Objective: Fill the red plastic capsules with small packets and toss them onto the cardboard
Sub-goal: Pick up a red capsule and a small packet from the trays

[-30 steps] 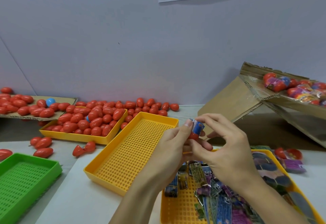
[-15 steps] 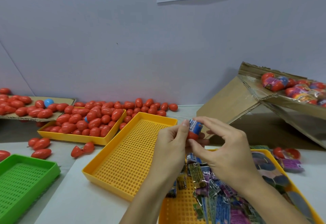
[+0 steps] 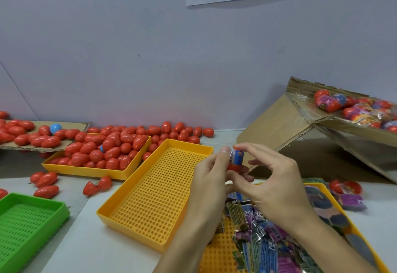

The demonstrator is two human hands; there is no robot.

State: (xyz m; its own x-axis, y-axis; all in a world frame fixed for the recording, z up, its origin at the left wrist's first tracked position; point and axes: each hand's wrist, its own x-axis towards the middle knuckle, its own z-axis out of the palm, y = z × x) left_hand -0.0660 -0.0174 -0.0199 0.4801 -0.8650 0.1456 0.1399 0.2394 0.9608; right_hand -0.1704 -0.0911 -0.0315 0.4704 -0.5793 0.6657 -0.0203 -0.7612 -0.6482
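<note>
Since 1 s ago your hands have barely shifted, and the packet [image 3: 235,157] sits a bit deeper in the red capsule half [image 3: 234,167], w/ the far-side fingertip now pressing on its top. Your left hand [image 3: 211,172] pinches the capsule half between thumb and fingers; your right hand [image 3: 277,183] has thumb and forefinger curled on the packet, other fingers fanned out. The capsule half is mostly hidden behind fingers, only a red sliver shows; packet print is too small to read. The near-right yellow tray [image 3: 217,257] of loose packets is cut off by the frame bottom and partly covered by your forearms. The cardboard [image 3: 279,122] ramp, far right, runs out of frame w/ filled capsules [image 3: 328,102] on its upper flap. Centre yellow tray [image 3: 154,189] lies just left of your hands, its far rim near the scattered red capsules [image 3: 171,130] along the wall. Far-left tray [image 3: 90,170] is heaped w/ capsules; green tray [image 3: 30,225] near left is cropped. Bare table [image 3: 86,240] shows between green and centre trays.
</note>
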